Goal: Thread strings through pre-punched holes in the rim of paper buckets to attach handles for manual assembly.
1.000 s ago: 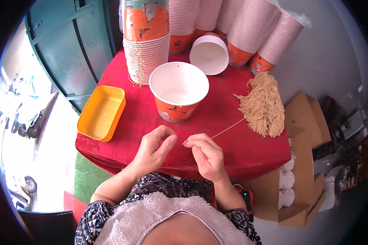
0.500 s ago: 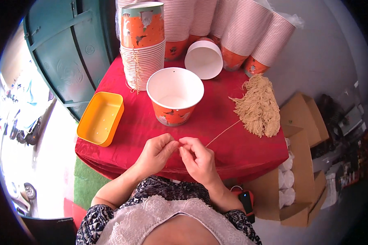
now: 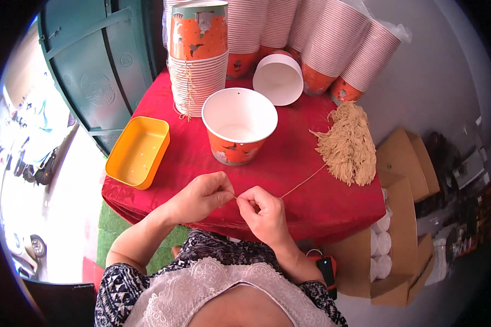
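Close to the table's front edge, my left hand (image 3: 203, 196) and my right hand (image 3: 263, 213) meet, each pinching a thin beige string (image 3: 304, 181). Only a short bit of it shows between my fingertips. From my right hand the string runs up to a tangled bundle of beige strings (image 3: 348, 146) on the right. Just beyond my hands stands a paper bucket (image 3: 235, 153), orange outside and white inside, upright, with a small dark hole near its far rim. Whether a knot sits between my fingers cannot be made out.
A yellow plastic tray (image 3: 120, 177) with small white bits lies on the red tablecloth (image 3: 316, 204) at left. Behind stand an upside-down bucket stack (image 3: 199, 82), a tipped white bucket (image 3: 278, 80) and several tall stacks (image 3: 333, 41). A cardboard box (image 3: 401, 218) stands right of the table.
My left hand has moved slightly left and up, away from my right hand, and a short length of string now shows between them. The whole view has shifted a little.
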Available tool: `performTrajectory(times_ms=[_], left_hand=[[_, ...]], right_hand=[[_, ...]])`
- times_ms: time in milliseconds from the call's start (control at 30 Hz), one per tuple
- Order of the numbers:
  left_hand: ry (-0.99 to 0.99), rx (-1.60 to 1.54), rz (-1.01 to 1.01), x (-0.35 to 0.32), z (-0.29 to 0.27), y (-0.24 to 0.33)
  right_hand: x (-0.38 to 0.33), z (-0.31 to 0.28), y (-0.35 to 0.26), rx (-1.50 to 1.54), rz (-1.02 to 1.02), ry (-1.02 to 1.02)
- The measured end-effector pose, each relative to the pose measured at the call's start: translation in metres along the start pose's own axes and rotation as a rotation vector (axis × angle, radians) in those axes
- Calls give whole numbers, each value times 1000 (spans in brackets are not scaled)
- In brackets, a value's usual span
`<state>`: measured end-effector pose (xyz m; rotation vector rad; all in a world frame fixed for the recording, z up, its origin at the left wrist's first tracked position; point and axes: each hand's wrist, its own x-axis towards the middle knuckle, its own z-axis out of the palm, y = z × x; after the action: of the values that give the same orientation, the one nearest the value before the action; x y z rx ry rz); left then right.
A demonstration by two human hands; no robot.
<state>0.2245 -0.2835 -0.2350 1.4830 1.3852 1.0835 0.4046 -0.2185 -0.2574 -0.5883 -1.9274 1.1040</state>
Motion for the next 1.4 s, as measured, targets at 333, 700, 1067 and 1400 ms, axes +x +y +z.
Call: performTrajectory(times_ms=[333,700,1067,1400], left_hand=[[567,610,459,25,-22,7],[524,897,448,54,-20,10],[548,756,428,38,-15,31],[549,715,410,34,-21,31]], right_hand=[[16,8,9,-151,-172,213],[43,6,28,-176,-133,373],[53,3,30,-78,-101,407],[58,7,32,-99,-135,427]])
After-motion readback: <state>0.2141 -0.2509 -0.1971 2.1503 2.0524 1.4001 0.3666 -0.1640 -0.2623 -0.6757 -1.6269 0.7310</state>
